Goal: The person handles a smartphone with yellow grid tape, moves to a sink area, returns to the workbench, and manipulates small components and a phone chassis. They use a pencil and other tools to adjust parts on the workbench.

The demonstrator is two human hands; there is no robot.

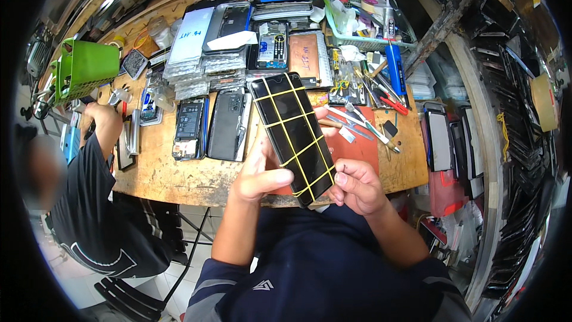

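Observation:
A black smartphone (293, 134) is held up tilted over the front edge of the wooden workbench, its dark glass face toward me. Yellow rubber bands (302, 148) cross it lengthwise and widthwise in a grid. My left hand (262, 173) wraps round the phone from behind and below, the thumb lying on its lower left edge and fingertips showing past the right edge. At the lower right corner, my right hand (359, 188) pinches with thumb and fingers at the phone's edge or a rubber band there; which one I cannot make out.
An opened phone (189, 128) and a dark back cover (228, 125) lie left of my hands. Behind them rise stacks of bagged phone parts (205, 65). Tweezers, screwdrivers and red-handled pliers (393, 105) are at right, near a basket (372, 39). A co-worker (101, 203) sits at left.

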